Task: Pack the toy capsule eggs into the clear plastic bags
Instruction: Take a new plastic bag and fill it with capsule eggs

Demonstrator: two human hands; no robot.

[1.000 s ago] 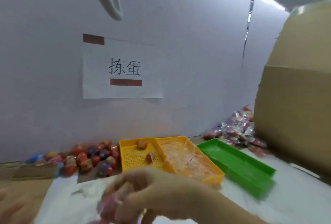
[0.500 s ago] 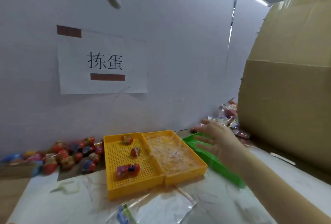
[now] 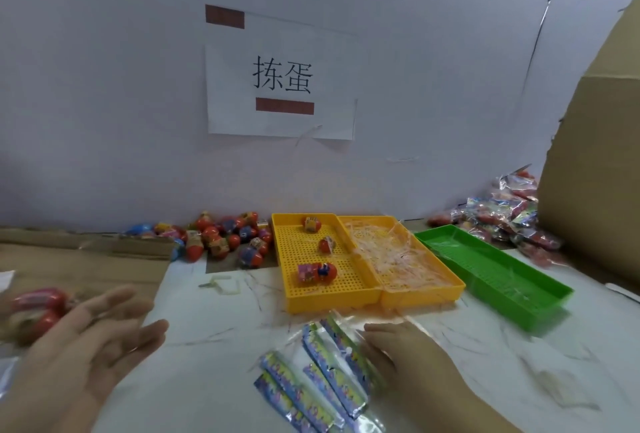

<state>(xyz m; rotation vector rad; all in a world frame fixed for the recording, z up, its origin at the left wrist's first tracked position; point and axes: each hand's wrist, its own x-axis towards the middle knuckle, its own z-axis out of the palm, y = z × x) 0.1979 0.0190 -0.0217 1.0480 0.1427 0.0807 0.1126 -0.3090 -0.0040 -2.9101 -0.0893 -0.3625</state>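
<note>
**Slick bags, light eggs**

Head view: the left hand [image 3: 83, 353] is spread wide, fingers straight, holding nothing; the right hand [image 3: 412, 360] lies flat-fingered on the clear plastic bags [image 3: 325, 373] fanned on the desk [image 3: 554, 373]; capsule eggs [image 3: 317, 271] sit in the yellow tray [image 3: 329, 302], with more heaped behind it; the bags look thin, limp and slick, best pinched at the printed header; the eggs seem light, hard and prone to roll.
</note>
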